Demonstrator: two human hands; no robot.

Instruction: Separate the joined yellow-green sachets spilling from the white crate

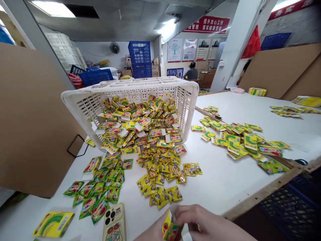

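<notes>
Holds one carton (167,230) at six o'clock in closed left hand (152,231), against curled right hand (192,217), pinch unclear, near one phone (114,223) at seven.

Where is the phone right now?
In the head view, the phone in its cream sticker-covered case lies on the white table at the near edge, left of center, just below the green packets.

Basket (191,110): ahead of the right hand (197,217), boxes (156,133) inside
Sachets (163,167): between basket and right hand
Phone (115,222): left of both
Box pile (235,142): ahead-right, on table (200,187)
</notes>
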